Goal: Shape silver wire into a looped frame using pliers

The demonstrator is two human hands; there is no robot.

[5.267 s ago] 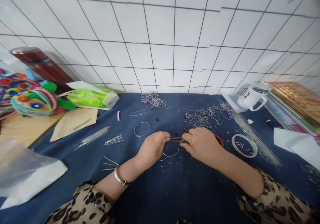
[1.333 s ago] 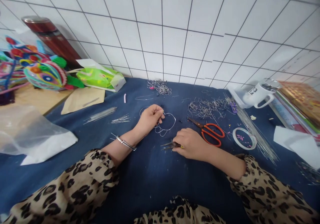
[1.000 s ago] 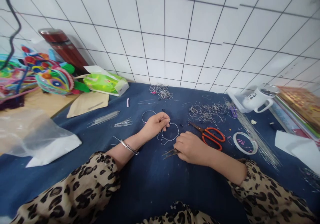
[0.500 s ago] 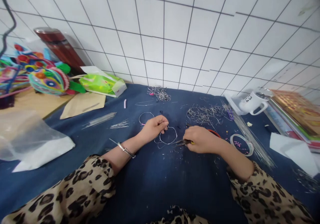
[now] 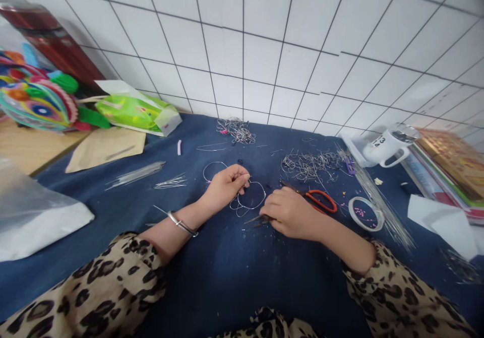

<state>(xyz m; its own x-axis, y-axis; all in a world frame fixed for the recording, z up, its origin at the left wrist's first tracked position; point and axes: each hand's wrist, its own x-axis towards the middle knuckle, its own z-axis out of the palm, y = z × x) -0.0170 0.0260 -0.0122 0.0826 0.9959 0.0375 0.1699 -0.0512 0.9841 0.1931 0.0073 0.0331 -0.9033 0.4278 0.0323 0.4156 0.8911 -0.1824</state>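
My left hand [image 5: 225,186] rests on the dark blue cloth [image 5: 234,272] with its fingers pinched on a thin wire bent into loops [image 5: 249,202]. Just to the right, my right hand [image 5: 288,211] is closed around small dark pliers [image 5: 256,220] whose tips point left, a little below the wire loops. Orange-handled scissors [image 5: 319,200] lie right behind my right hand. A separate wire ring [image 5: 212,169] lies beyond my left hand.
Tangled wire scraps [image 5: 310,164] and a second tangle [image 5: 233,129] lie near the tiled wall. Straight wire bundles [image 5: 135,173] lie left, a long bundle [image 5: 381,204] right. A tape roll [image 5: 366,213], white mug [image 5: 387,146], stacked books [image 5: 449,164], green pack [image 5: 132,112], plastic bag [image 5: 34,217] surround.
My right hand with the pliers has drawn back left and nearer to me, uncovering the scissors. My left hand still pinches the wire loops. The view has shifted slightly.
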